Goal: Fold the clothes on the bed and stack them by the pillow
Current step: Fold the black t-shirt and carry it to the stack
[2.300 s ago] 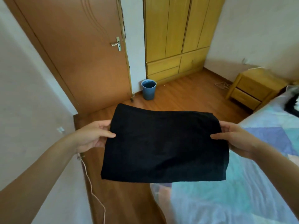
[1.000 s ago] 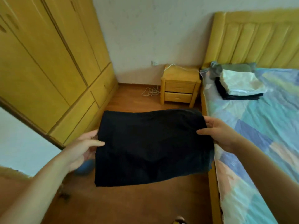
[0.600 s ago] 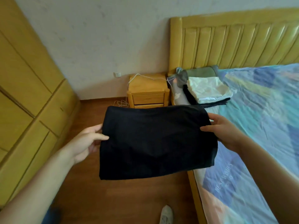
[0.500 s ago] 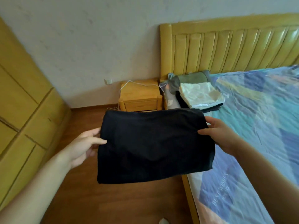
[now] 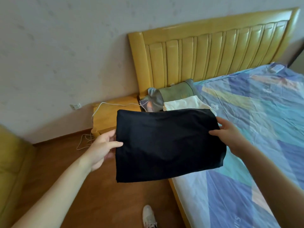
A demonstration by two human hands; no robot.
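Observation:
A folded black garment (image 5: 166,143) hangs flat in the air between my hands, over the bed's left edge. My left hand (image 5: 102,148) pinches its left side, thumb on top. Its right side is pinched by my right hand (image 5: 228,134). Just beyond the garment's far edge lies a folded white garment (image 5: 182,102) on the bed (image 5: 246,129); the black cloth hides most of that stack. A green-grey pillow (image 5: 172,92) lies against the headboard behind it.
A yellow wooden headboard (image 5: 213,51) stands at the wall. Left of the bed is a wooden nightstand (image 5: 105,119) with a white cable (image 5: 113,105) trailing to the floor. A yellow wardrobe (image 5: 11,170) is at far left. My shoe (image 5: 148,216) shows on the wooden floor.
I have turned from the door and wardrobe toward the head of the bed, carrying the black garment. It now hangs close to the pillow and covers most of the folded stack.

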